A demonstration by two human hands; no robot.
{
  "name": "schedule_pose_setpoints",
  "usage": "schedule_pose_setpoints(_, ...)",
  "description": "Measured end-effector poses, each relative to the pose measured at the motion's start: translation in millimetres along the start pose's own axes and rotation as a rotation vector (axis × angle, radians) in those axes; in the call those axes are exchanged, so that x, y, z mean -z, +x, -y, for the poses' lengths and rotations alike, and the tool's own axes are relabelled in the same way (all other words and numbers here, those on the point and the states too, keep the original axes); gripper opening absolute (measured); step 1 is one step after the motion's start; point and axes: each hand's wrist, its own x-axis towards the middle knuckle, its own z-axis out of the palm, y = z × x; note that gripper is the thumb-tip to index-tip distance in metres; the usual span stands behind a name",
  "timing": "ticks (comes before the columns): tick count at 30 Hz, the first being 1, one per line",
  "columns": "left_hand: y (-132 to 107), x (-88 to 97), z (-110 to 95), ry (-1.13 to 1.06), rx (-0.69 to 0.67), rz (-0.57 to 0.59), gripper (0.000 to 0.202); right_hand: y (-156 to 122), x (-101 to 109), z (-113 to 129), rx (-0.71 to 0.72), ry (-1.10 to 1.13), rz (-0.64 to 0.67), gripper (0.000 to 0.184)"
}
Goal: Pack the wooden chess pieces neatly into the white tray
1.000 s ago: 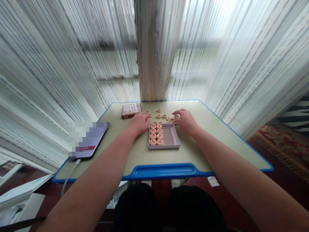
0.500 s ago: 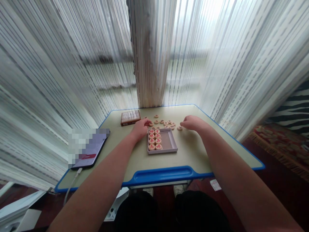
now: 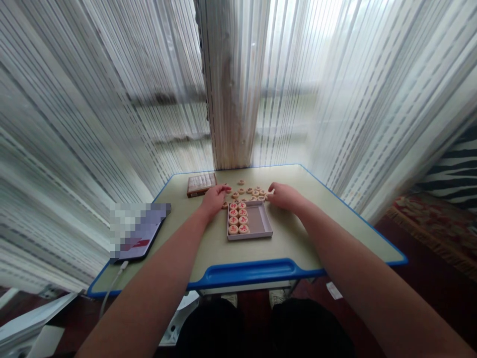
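A shallow grey tray [image 3: 259, 221] lies in the middle of a small table [image 3: 298, 243]. Several round wooden chess pieces with red characters [image 3: 237, 218] fill its left side in two columns. More loose pieces [image 3: 250, 190] lie scattered on the table just beyond the tray. My left hand [image 3: 213, 200] rests palm down at the tray's far left corner, its fingers curled over loose pieces. At the far right corner sits my right hand [image 3: 283, 196], fingers bent, fingertips among the loose pieces. What either hand holds is hidden.
A brown box lid [image 3: 201, 183] lies at the table's far left. A phone [image 3: 136, 232] with a cable lies near the left edge. The table has a blue rim with a front groove [image 3: 249, 272]. Striped sheer curtains [image 3: 112, 99] surround the far side. A patterned rug [image 3: 439, 223] is at right.
My right hand has moved left, back toward the loose pieces at the tray's far right corner. The left hand has stayed at the tray's far left corner. The view shifted slightly.
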Motion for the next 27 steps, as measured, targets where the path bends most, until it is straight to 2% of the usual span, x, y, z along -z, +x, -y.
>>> schedule_pose_setpoints(2,0.9,3.1,0.9,0.090,-0.091,-0.059,0.026,3.1,-4.6,0.6,0.012,0.010,-0.050,0.040)
schedule_pose_setpoints(5,2.4,6.8,1.8,0.061,-0.105,-0.119,0.037,6.2,-12.8,4.8,0.120,0.039,-0.116,0.046)
schedule_pose_setpoints(9,4.3,9.8,3.0,0.047,-0.068,-0.167,0.037,6.2,-18.5,10.5,0.314,0.148,-0.002,0.046)
schedule_pose_setpoints(12,3.2,9.8,1.5,0.152,-0.052,-0.188,0.035,3.0,-16.6,13.4,0.340,0.211,0.069,0.044)
schedule_pose_setpoints(15,-0.4,6.8,-1.6,0.243,-0.043,-0.105,0.039,0.7,-15.5,15.5,0.358,0.230,0.085,0.043)
schedule_pose_setpoints(19,-4.4,2.8,-3.0,0.258,-0.084,0.010,0.051,1.9,-19.3,15.8,0.387,0.252,0.069,0.045)
schedule_pose_setpoints(24,-3.2,3.3,-0.4,0.270,-0.140,0.030,0.063,4.0,-23.3,14.4,0.403,0.294,0.021,0.042)
schedule_pose_setpoints(27,-2.2,4.4,-0.7,0.255,-0.163,-0.014,0.066,4.7,-23.6,15.0,0.380,0.286,0.017,0.040)
